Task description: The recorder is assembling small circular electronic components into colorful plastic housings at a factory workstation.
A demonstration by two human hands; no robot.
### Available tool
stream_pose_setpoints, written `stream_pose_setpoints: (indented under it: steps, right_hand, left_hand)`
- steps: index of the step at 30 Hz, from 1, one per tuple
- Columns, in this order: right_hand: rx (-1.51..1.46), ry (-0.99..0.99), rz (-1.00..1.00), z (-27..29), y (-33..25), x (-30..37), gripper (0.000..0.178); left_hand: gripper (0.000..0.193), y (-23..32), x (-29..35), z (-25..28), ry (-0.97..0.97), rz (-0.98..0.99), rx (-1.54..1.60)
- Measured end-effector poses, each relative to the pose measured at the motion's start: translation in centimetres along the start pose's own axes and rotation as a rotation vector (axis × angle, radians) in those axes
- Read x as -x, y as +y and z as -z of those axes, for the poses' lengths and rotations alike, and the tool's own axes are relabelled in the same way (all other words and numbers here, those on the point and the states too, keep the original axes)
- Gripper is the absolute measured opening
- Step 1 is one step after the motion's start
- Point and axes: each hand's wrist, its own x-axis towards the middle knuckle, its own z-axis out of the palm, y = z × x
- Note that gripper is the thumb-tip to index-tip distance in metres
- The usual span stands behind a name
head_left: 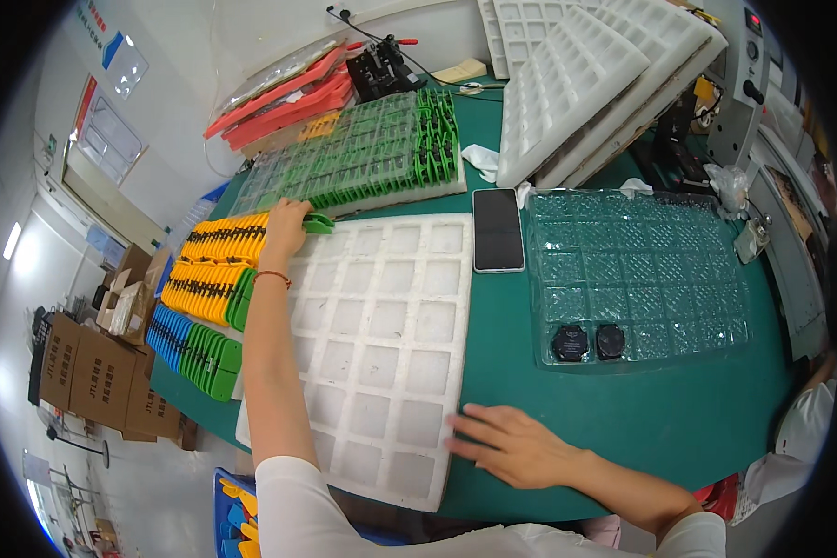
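My left hand [288,226] reaches to the far end of the yellow row, fingers curled at a green plastic holder [319,223] that sticks out to their right. Packed rows of yellow holders [209,290] with black parts stand left of my forearm, with blue holders [167,337] and more green ones [212,361] nearer. A white foam tray [374,321] with square pockets lies in front of me, partly covered by my left arm. At its right edge, my right hand [516,448] is spread, slightly blurred, with nothing visible in it.
A clear plastic tray [637,279] holding two black square parts [590,343] lies to the right on the green table [567,400]. Beside it is a phone [498,231]. Foam trays [577,84] lean at the back; green holders under clear plastic [363,149] stand far left.
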Motion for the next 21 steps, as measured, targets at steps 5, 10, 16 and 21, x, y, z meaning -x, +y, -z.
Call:
stream_pose_setpoints:
  steps: [5, 10, 16, 21]
  right_hand:
    - [0.074, -0.15, -0.024, -0.3, -0.4, 0.0, 0.057]
    - [0.178, -0.159, -0.044, -1.3, -0.7, 0.3, 0.056]
    - [0.107, -0.087, -0.036, -1.6, -0.5, 0.1, 0.055]
    - [0.071, -0.069, -0.04, -1.4, -0.3, 0.3, 0.055]
  left_hand:
    - [0.028, 0.7, -0.3, -0.5, -0.097, -0.01, 0.012]
    - [0.035, 1.0, -0.7, -0.4, -0.193, 0.039, 0.038]
    - [0.03, 2.0, -0.9, 0.7, -0.116, -0.074, 0.045]
    - [0.029, 9.6, -4.1, 3.2, -0.152, -0.322, 0.293]
